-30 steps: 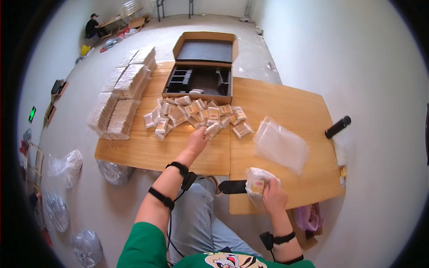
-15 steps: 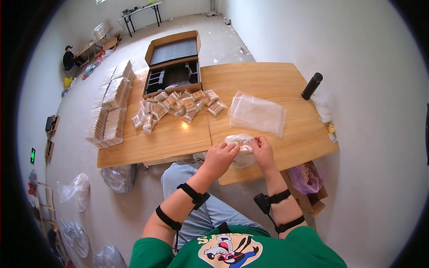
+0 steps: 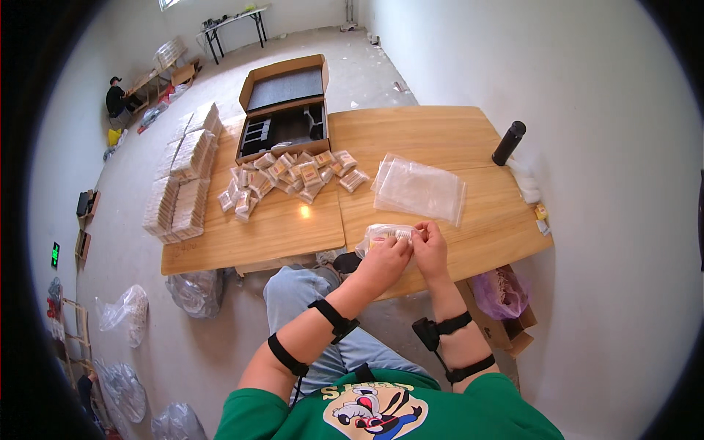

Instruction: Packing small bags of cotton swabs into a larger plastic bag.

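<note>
A clear plastic bag [image 3: 369, 236] with small packs of thin sticks, perhaps cotton swabs, inside it is at the table's near edge. My left hand [image 3: 387, 262] has its fingers curled together at the bag's near right part, partly covering it. Close beside it, my right hand [image 3: 431, 248] pinches the bag's right end between thumb and fingers. Just beyond lie several flat, clear bags [image 3: 419, 189] in a loose stack. A heap of small wrapped packs [image 3: 290, 176] with orange-yellow labels spreads over the table to the left.
The wooden table [image 3: 411, 125] carries an open carton [image 3: 284, 110] with black foam, stacked wrapped bundles [image 3: 183, 172] at left and a black bottle [image 3: 508, 143] at right. A purple bag [image 3: 500, 293] sits in a box below. Another person [image 3: 117, 99] sits far left.
My left hand has moved right, closer to my right hand. The filled bag has turned and shifted left, lying lower, with an orange-yellow label showing through it.
</note>
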`<action>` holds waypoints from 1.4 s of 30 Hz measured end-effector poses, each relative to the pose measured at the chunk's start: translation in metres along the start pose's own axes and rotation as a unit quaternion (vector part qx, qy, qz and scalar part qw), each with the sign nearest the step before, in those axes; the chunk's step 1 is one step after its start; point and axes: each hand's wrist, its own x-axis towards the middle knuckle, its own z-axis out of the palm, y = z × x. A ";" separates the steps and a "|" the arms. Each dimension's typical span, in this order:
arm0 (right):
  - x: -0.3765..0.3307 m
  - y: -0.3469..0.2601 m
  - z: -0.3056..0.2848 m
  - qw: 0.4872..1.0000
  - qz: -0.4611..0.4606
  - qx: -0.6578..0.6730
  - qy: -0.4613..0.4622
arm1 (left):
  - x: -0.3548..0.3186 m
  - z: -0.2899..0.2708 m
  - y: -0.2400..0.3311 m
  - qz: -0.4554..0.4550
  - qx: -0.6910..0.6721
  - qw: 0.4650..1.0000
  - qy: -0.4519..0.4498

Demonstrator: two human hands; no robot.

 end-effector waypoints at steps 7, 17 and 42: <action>-0.006 -0.023 0.011 0.977 -0.061 -0.203 -0.006 | 0.005 0.023 -0.006 -0.079 -0.047 0.996 0.024; 0.004 -0.013 0.029 0.876 -0.071 -0.466 -0.101 | -0.013 0.002 -0.139 -0.287 -0.321 0.898 0.093; 0.011 0.001 0.053 0.858 -0.101 -0.496 -0.083 | -0.008 -0.037 -0.168 -0.343 -0.272 0.889 0.133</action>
